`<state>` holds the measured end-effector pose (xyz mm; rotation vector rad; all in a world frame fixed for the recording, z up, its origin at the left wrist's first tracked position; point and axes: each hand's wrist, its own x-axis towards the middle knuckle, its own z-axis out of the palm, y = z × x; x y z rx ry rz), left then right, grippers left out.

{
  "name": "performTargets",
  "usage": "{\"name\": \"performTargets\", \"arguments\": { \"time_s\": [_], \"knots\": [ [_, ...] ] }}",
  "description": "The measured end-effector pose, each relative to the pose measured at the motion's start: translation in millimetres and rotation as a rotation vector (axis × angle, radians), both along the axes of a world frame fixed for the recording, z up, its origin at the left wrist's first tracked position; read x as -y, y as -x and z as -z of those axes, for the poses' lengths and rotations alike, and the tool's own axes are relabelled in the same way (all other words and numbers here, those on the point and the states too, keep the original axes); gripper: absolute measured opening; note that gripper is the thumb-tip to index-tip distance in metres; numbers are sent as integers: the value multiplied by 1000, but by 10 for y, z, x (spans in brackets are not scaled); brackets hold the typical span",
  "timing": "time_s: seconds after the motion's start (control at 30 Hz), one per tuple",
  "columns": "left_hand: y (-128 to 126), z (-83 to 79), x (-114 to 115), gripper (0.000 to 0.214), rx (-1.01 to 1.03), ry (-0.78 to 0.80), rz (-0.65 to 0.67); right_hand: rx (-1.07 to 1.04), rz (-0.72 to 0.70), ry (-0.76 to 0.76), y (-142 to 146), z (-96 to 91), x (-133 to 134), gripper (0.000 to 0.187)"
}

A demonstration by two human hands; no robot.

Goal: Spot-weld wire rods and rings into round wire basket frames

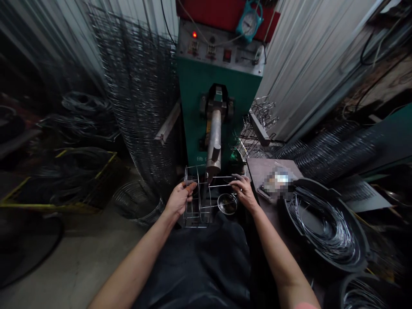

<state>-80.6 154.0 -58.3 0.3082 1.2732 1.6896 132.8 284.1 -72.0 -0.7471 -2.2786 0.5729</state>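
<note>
A thin wire frame (201, 199) of rings and straight rods is held in front of me, just below the metal arm (215, 141) of a green machine (206, 86). My left hand (179, 198) is closed on the frame's left side. My right hand (243, 192) pinches the rods at the frame's right end. A small round metal bowl (227, 203) sits just below the right hand. My dark-clothed lap fills the lower middle.
A black tub (350, 257) of wire rings lies at the right, beside a metal plate (257, 169). Finished wire racks (257, 124) are stacked right of the machine. Wire mesh panels (141, 98) lean at the left, with wire coils (80, 128) beyond.
</note>
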Motion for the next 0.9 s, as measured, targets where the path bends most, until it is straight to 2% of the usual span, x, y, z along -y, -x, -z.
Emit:
{"name": "performTargets", "arguments": {
  "time_s": [0.37,0.9],
  "knots": [
    [63,-2,-115,43,23,4,-2,26,-16,17,61,-21,-128,17],
    [121,-29,-124,43,-19,26,50,-5,1,10,71,39,-110,14]
  ]
}}
